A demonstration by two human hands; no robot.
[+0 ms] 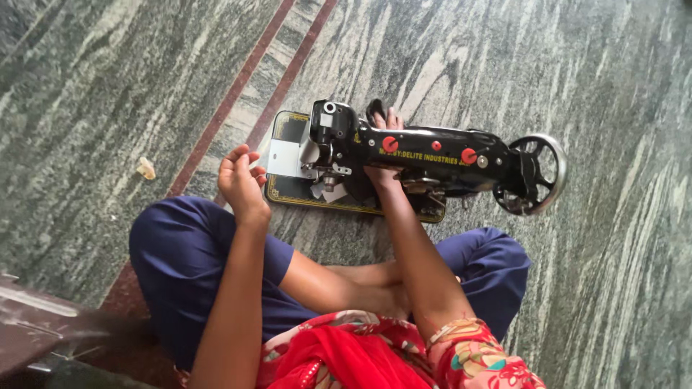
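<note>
Two hands: both bare and the person's own, seen from above, the person sitting cross-legged on the floor.
Left hand (pixel 241 180): loosely curled, fingers bent inward and holding nothing; it hovers just beside the 9 o'clock end of the sewing machine, near the metal plate.
Right hand (pixel 384 148): reaches under the machine's arm; fingertips show past the far side at 12 o'clock, the wrist at the near side. Most of the hand is hidden by the arm, so I cannot tell whether it grips anything.
Sewing machine (pixel 425 155): black, hand-operated type with gold trim on its base; it stands on the floor just beyond the knees, at the centre of the view.
Handwheel (pixel 539 174): at the machine's 3 o'clock end, spoked, with a pale rim.
Red knobs (pixel 390 144): set along the top of the arm.
Metal plate (pixel 285 158): pale, on the bed at the needle end.
Floor (pixel 108 86): grey-green streaked stone with two dark red stripes running toward 12 o'clock.
Scrap (pixel 146 168): small and pale, lying on the floor well apart at 9 o'clock.
Clothing: blue trousers (pixel 180 259), red flowered top (pixel 360 356).
</note>
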